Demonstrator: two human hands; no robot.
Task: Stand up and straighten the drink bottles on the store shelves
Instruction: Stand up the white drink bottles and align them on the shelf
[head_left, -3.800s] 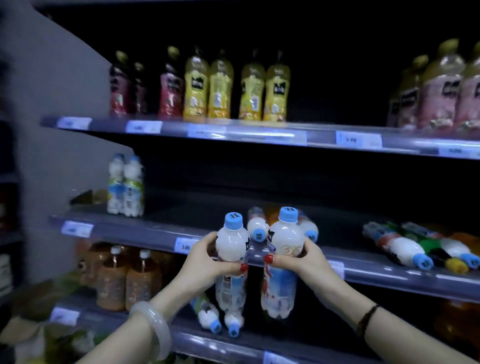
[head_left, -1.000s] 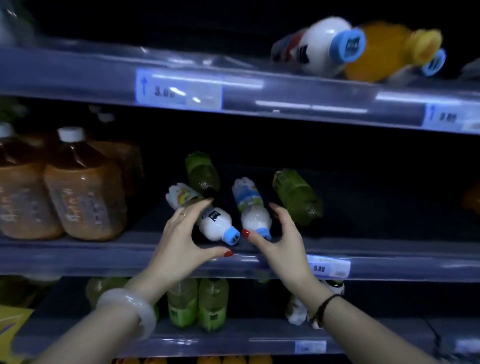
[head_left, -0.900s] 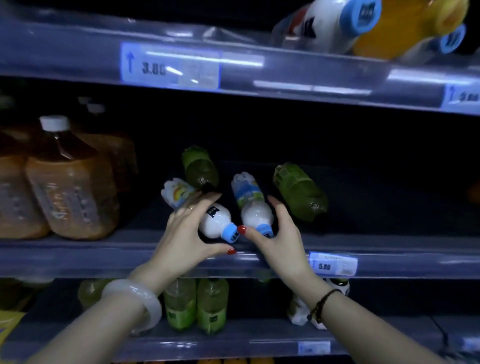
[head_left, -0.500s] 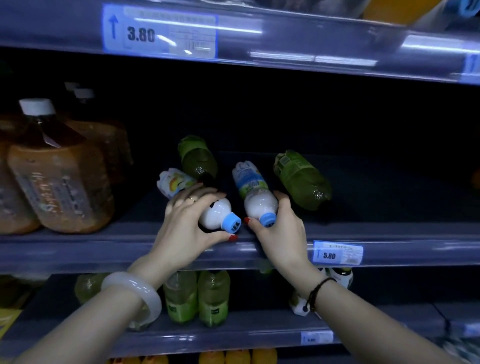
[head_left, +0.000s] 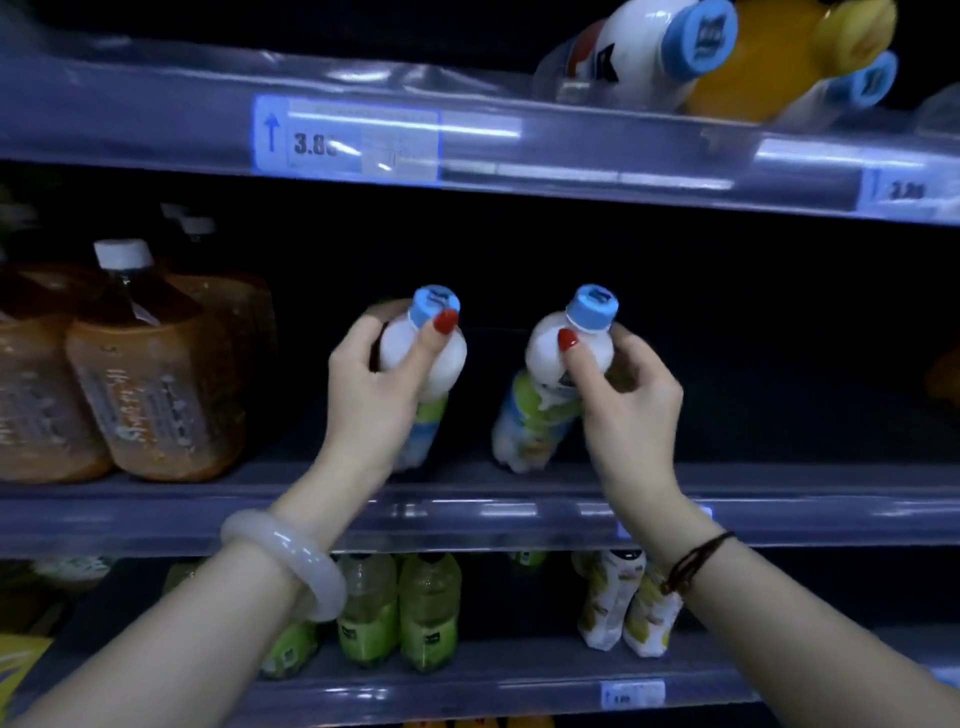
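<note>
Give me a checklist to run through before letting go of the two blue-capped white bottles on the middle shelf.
1. Left hand grip on the left blue-capped white plastic bottle: closed around its shoulder, ok.
2. Right hand grip on the right blue-capped white plastic bottle: closed, ok.
3. Left bottle upright: roughly, but its base is hidden by the hand, cannot tell.
4. Right bottle upright: leans, cap toward the right, not ok.
5. Gap between the two bottles: apart, not touching, ok.
6. Clear of the brown tea bottles with white caps: well apart, ok.
</note>
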